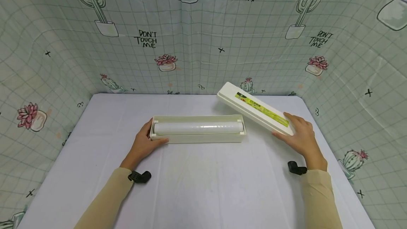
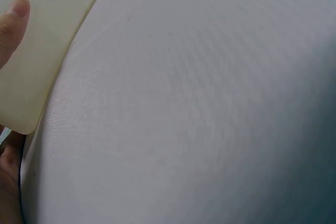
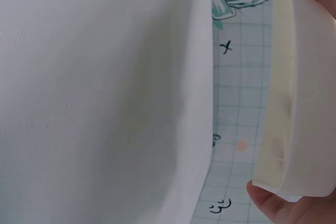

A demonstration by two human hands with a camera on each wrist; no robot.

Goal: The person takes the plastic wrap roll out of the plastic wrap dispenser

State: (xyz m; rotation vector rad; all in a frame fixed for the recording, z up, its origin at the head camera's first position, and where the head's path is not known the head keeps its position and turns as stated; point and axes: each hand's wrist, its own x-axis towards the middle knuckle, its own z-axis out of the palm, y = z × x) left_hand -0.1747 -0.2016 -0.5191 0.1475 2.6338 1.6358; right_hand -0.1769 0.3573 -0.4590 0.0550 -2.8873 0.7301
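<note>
Your left hand [image 1: 144, 144] gripped the left end of the open cling-film dispenser tray [image 1: 203, 138] with its roll [image 1: 198, 127] mid-surface [image 1: 203, 186], while your right hand [image 1: 300, 139] gripped the detached lid [image 1: 254, 108] just beside it, tilted.

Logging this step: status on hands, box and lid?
Left hand grips box end. Right hand holds lid off, tilted. Wrap roll exposed. Nothing in way.

White table [image 1: 203, 193]; cactus-print cloth walls [image 1: 222, 27] around.
</note>
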